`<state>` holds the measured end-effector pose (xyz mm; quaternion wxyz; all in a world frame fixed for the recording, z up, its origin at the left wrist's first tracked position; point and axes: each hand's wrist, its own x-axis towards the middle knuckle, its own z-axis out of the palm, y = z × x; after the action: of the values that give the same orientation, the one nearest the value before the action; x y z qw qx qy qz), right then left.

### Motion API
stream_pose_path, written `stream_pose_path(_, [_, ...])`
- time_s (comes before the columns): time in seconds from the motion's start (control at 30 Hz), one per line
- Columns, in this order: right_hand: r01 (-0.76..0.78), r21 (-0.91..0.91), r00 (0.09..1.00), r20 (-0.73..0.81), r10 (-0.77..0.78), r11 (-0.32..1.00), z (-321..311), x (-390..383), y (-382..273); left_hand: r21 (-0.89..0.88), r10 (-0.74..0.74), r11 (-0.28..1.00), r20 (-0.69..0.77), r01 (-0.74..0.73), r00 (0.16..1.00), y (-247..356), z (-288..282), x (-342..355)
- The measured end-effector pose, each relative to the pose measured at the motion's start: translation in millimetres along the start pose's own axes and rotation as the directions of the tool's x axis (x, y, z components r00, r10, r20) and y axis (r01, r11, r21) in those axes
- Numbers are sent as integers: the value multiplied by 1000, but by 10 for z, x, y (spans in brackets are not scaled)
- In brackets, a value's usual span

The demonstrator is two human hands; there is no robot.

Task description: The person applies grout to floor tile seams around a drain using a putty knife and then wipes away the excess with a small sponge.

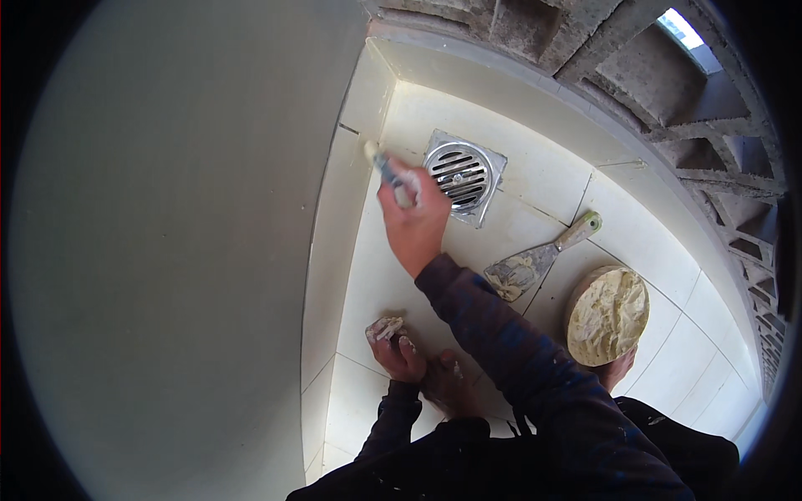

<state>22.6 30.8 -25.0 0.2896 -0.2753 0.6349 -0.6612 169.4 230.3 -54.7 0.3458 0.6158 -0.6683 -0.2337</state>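
Observation:
My right hand point(415, 219) is closed around a slim grey-blue tool point(388, 169). Beige paste covers its tip, which is close to the joint between the low wall tiles and the floor. Lower down, beside my bare foot point(451, 386), my left hand point(398, 355) has curled fingers around a small whitish, paste-smeared thing that I cannot make out. A wide putty knife point(540, 255) with a green-ended handle lies on the floor tiles, paste on its blade. Further right stands a round tub of beige paste point(610, 316), partly covering bare skin, probably my other foot.
A square metal floor drain point(464, 177) with a round slotted grate sits just right of my right hand. A smooth grey wall panel point(184, 234) fills the left. A pierced concrete block screen point(652, 79) curves along the far and right side above a tiled ledge.

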Motion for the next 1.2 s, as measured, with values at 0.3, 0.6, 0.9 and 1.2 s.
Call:
stream_pose_path(0.3, [34, 168, 988, 145, -58, 985, 7, -167, 77, 24, 15, 1000, 16, -15, 1000, -58, -47, -44])
stream_pose_path(0.6, [149, 101, 989, -24, -147, 984, 112, -114, -53, 26, 48, 999, 10, -48, 999, -50, 9, -44])
stream_pose_path(0.9, [146, 104, 988, -62, -140, 984, 160, 98, -197, 20, 76, 997, 37, -76, 996, -8, 35, -45])
stream_pose_path(1.2, [137, 209, 990, -60, -127, 968, 190, 224, -272, 47, 75, 996, 31, -77, 997, 28, 56, -18])
